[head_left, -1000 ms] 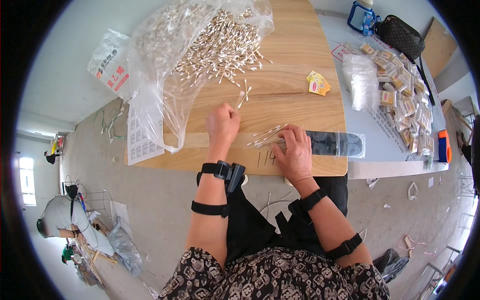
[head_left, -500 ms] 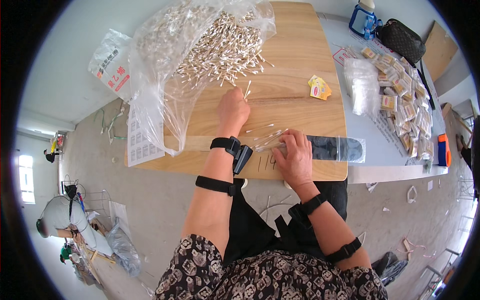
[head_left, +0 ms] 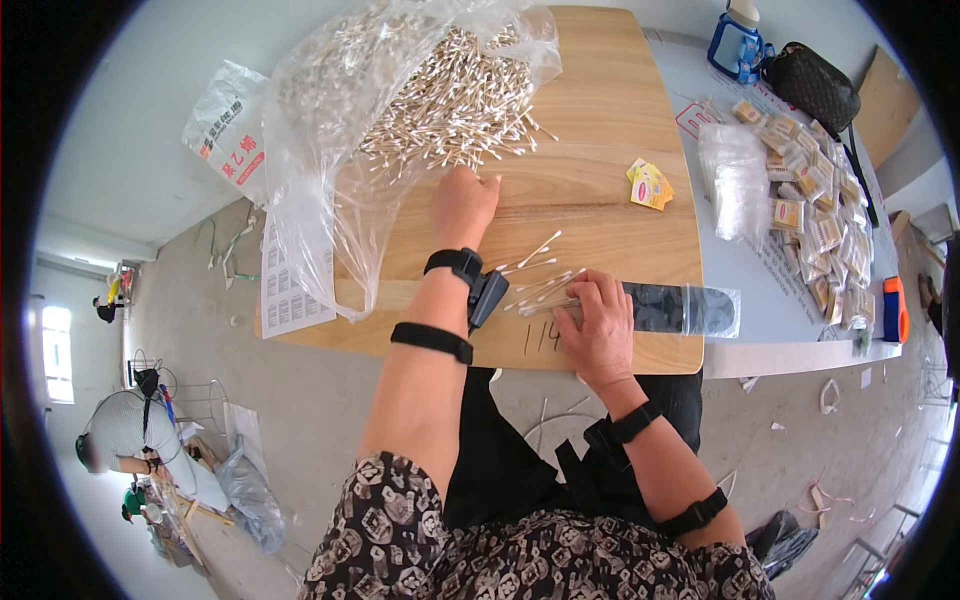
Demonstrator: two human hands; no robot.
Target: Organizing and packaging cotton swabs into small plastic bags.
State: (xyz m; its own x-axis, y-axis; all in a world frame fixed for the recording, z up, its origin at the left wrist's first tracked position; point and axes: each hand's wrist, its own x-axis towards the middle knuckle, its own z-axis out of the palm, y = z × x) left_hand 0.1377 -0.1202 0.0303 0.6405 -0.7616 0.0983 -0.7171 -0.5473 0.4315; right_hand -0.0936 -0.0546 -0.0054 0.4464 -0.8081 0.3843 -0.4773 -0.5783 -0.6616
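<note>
A heap of wooden-stemmed cotton swabs (head_left: 455,95) spills from a large clear plastic bag (head_left: 320,120) at the far left of the table. My left hand (head_left: 465,208) is at the heap's near edge, fingers curled closed; its fingertips are mostly hidden, so I cannot make out what is in them. Several loose cotton swabs (head_left: 538,290) lie close to the front edge, with one angled swab (head_left: 541,247) behind them. My right hand (head_left: 603,325) rests on the table, thumb and fingers closed on the right ends of a few of these swabs.
Beside my right hand lies a clear sleeve with dark round shapes (head_left: 662,308). Yellow cards (head_left: 650,185) sit farther back. The grey table at right bears flat clear bags (head_left: 732,185), many packed swab packets (head_left: 815,215), a black pouch (head_left: 815,85), a blue bottle (head_left: 735,45) and an orange-blue tape dispenser (head_left: 894,310).
A cotton swab that was by my left hand's fingertips is gone from there, and one more lies loose near my right hand. My left hand is again at the heap's edge.
</note>
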